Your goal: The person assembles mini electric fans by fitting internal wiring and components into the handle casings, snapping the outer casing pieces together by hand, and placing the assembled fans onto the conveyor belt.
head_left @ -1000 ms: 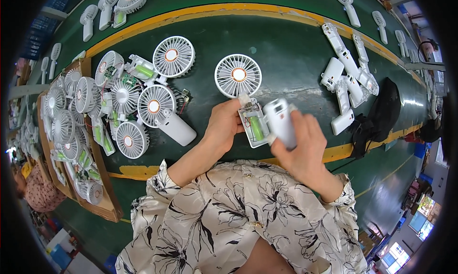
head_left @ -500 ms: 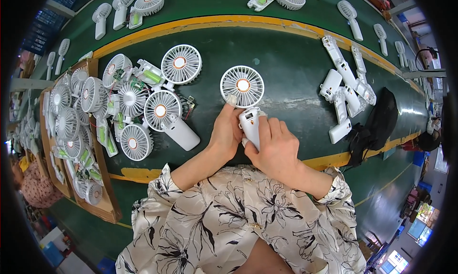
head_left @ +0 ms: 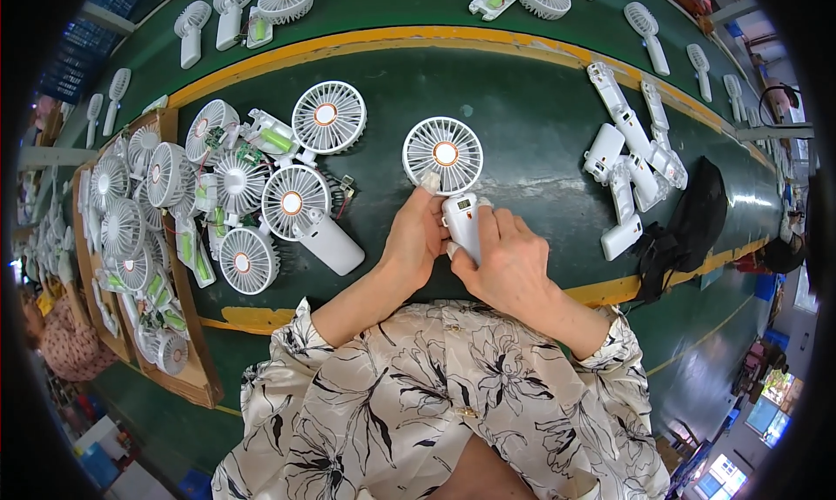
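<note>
A white handheld fan with an orange ring at its hub stands in front of me, its round head pointing away. My left hand is closed around the neck and the left side of the handle, its thumb, which has a white covering on the tip, at the lower rim of the head. My right hand grips the white handle from the right, fingers along its edge and thumb low on it. A small dark window shows near the handle's top. The inside of the handle is hidden.
On the left lie several fan heads with open handles, wires and green batteries, beside a full cardboard tray. White handle shells and a black cloth bag lie right. Beyond the yellow edge, fans sit on a green belt.
The fans on the far belt have shifted right. The held fan's handle has moved slightly right and turned a little; both hands keep their hold.
</note>
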A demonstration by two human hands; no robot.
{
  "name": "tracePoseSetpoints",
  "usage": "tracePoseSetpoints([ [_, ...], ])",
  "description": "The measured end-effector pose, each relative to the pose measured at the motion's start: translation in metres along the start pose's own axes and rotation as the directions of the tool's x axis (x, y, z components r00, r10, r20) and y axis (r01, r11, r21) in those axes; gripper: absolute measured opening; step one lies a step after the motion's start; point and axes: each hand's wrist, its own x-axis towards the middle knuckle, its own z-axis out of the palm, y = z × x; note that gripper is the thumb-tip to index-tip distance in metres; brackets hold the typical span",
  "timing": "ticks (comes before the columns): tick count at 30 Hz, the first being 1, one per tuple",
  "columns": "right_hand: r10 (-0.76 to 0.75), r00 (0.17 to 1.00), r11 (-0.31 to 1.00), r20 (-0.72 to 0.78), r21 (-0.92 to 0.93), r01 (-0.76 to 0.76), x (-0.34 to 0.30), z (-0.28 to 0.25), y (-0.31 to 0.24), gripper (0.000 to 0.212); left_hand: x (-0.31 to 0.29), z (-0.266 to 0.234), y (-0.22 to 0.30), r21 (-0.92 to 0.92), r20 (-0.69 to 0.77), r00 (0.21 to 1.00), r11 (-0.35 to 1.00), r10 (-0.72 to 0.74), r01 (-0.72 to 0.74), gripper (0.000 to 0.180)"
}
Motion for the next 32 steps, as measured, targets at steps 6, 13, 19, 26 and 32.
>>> tracePoseSetpoints([
  [6,-0.064,0.996,0.996,-0.058,-0.06,0.061,0.0,0.007,0.002,0.043,0.005,0.0,-0.003,0.056,-0.097,0.995,0.998,0.003,0.003,0.03],
  [13,-0.074,0.988,0.997,-0.136,-0.038,0.07,-0.004,0.009,0.001,0.045,0.003,-0.002,0.001,0.137,-0.098,0.995,0.99,-0.024,0.037,0.024],
  [19,0.294,0.954,0.855,0.049,0.434,-0.286,-0.011,-0.004,0.012,0.042,0.002,-0.007,0.004,-0.012,0.073,0.99,0.993,0.121,-0.121,0.03],
  [26,0.196,0.816,0.191,0.543,0.796,-0.575,0.0,0.005,0.008,0.026,-0.002,-0.004,-0.001,0.041,0.268,0.939,0.971,0.214,-0.234,0.04],
  [32,0.173,0.819,0.181,0.547,0.8,-0.572,-0.002,0.011,0.013,0.025,-0.004,-0.003,-0.001,0.042,0.252,0.943,0.971,0.218,-0.235,0.04],
])
